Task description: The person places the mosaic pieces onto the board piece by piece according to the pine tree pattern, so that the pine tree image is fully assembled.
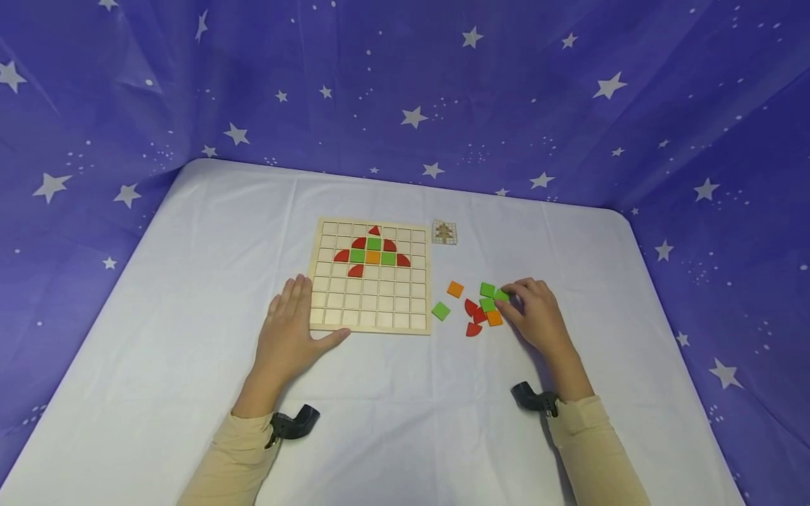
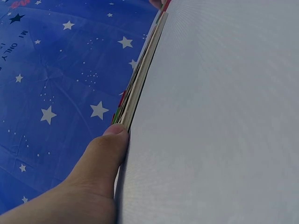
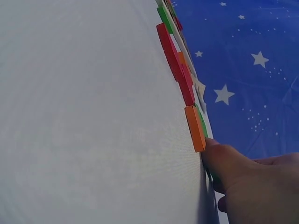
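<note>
A wooden grid board (image 1: 370,309) carries red quarter-circle pieces, a red triangle (image 1: 375,230), green squares and an orange square (image 1: 373,257). My left hand (image 1: 287,334) lies with fingers straight along the board's left edge, thumb at its lower edge; in the left wrist view the thumb (image 2: 107,144) touches the board's side. Right of the board, my right hand (image 1: 536,313) pinches a green square tile (image 1: 501,295) between thumb and fingers. Close beside it lie two more green squares (image 1: 487,289), an orange square (image 1: 494,318) and red pieces (image 1: 473,329).
A small pattern card (image 1: 444,232) with a tree picture lies by the board's upper right corner. Another orange square (image 1: 455,289) and a green square (image 1: 441,311) lie between board and pile. A starry blue cloth (image 1: 354,84) hangs behind the white table (image 1: 392,407).
</note>
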The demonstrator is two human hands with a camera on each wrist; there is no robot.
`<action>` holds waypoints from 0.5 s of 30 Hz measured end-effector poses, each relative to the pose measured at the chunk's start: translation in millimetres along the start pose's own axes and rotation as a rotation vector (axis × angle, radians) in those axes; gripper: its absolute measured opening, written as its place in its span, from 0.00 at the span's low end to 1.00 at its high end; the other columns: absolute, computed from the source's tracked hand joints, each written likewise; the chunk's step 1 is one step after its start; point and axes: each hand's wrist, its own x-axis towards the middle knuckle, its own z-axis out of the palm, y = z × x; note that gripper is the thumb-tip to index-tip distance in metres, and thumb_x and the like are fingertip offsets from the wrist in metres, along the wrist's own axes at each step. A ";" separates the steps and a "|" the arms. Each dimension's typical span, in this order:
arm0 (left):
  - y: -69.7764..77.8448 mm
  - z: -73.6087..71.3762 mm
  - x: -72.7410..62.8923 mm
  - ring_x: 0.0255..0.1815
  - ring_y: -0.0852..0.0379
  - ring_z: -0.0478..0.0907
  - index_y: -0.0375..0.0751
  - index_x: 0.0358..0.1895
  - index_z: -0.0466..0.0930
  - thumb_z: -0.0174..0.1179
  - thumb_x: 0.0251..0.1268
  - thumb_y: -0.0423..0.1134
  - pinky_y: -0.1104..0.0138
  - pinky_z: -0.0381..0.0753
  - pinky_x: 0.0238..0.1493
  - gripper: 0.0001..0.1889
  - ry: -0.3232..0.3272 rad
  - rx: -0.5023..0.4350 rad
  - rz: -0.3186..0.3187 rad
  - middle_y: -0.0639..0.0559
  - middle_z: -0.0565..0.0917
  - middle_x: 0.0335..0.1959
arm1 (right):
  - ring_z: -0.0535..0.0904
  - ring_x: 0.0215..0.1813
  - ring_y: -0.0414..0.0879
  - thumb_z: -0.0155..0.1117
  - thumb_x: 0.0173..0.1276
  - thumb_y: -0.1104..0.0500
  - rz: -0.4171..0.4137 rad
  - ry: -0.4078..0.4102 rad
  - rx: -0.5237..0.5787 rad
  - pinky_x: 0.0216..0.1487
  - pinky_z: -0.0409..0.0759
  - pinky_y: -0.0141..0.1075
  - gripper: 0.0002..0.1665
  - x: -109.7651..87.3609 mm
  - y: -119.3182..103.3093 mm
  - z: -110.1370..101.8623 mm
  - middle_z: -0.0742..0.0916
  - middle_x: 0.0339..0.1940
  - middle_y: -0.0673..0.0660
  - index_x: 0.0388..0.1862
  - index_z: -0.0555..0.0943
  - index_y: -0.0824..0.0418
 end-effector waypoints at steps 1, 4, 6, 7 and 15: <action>0.2 -0.2 0.0 0.83 0.39 0.42 0.32 0.79 0.41 0.61 0.53 0.74 0.45 0.44 0.81 0.64 0.001 -0.003 0.001 0.36 0.47 0.81 | 0.74 0.56 0.58 0.71 0.65 0.50 -0.009 -0.001 -0.019 0.62 0.71 0.55 0.21 0.2 -0.1 -0.3 0.84 0.50 0.60 0.51 0.83 0.62; 0.2 0.0 -0.3 0.83 0.38 0.42 0.31 0.79 0.41 0.61 0.53 0.74 0.44 0.45 0.80 0.64 0.006 -0.003 0.007 0.35 0.48 0.81 | 0.76 0.56 0.58 0.69 0.66 0.50 -0.029 -0.001 -0.049 0.64 0.71 0.57 0.21 0.0 0.2 -0.6 0.84 0.51 0.61 0.50 0.83 0.63; 0.3 0.2 -0.4 0.83 0.38 0.43 0.31 0.79 0.42 0.60 0.53 0.74 0.44 0.45 0.80 0.64 0.007 -0.003 0.009 0.35 0.48 0.81 | 0.76 0.56 0.58 0.69 0.67 0.50 -0.032 0.007 -0.056 0.64 0.71 0.57 0.21 -0.7 0.8 -0.3 0.85 0.51 0.61 0.50 0.83 0.63; 0.3 0.3 -0.3 0.83 0.38 0.43 0.31 0.79 0.42 0.60 0.53 0.74 0.44 0.45 0.80 0.64 0.007 -0.001 0.010 0.35 0.48 0.81 | 0.77 0.56 0.58 0.68 0.67 0.50 -0.032 0.013 -0.055 0.64 0.71 0.57 0.21 -1.1 0.9 -0.2 0.85 0.51 0.61 0.51 0.82 0.63; -0.3 0.0 -0.7 0.82 0.38 0.43 0.30 0.79 0.42 0.60 0.53 0.75 0.44 0.45 0.80 0.64 0.013 0.003 0.010 0.34 0.48 0.81 | 0.77 0.59 0.57 0.66 0.70 0.49 0.018 0.054 0.010 0.65 0.75 0.55 0.23 -3.2 -0.3 0.7 0.85 0.53 0.62 0.55 0.79 0.65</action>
